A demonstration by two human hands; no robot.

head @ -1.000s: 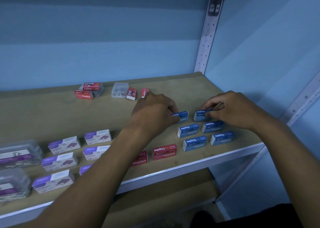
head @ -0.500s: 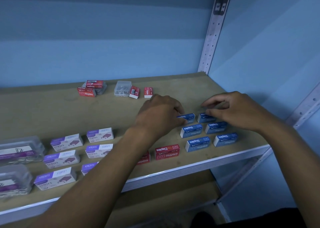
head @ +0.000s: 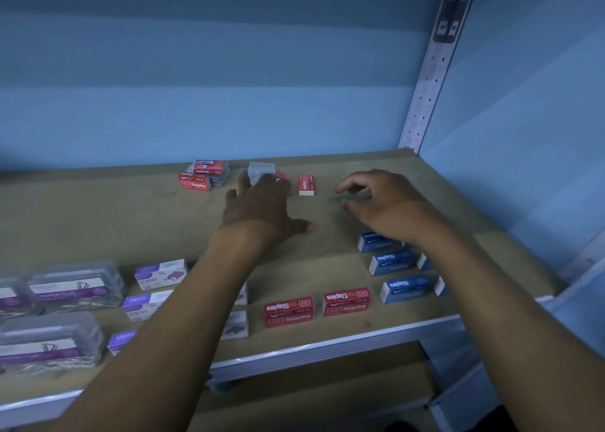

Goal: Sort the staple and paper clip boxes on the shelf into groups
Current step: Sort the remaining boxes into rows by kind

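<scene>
Both hands are stretched out over the shelf (head: 327, 261) and hold nothing. The left hand (head: 262, 208) reaches toward the back with its fingers spread and fairly straight; its fingertips overlap a clear plastic box (head: 260, 171) and a small red box (head: 282, 176) behind them, though whether they touch either cannot be told through the motion blur. Just right of those fingers stands another small red staple box (head: 306, 185), apart from the hand. Further left at the back sits a little heap of red staple boxes (head: 203, 174).

The right hand (head: 386, 205) hovers above bare shelf with thumb and fingers loosely curled and a gap between them. Below its wrist lie the blue staple boxes (head: 391, 263) in rows, partly hidden by the forearm. Two red staple boxes (head: 317, 305) sit side by side near the front edge, to the left of the blue ones. Purple-and-white staple boxes (head: 160, 274) and clear paper clip boxes (head: 77, 286) are grouped at the front left.

Half a second ago both hands were down at the back row of blue boxes, fingertips on them; since then they have let go and moved toward the back of the shelf, the left one furthest.
</scene>
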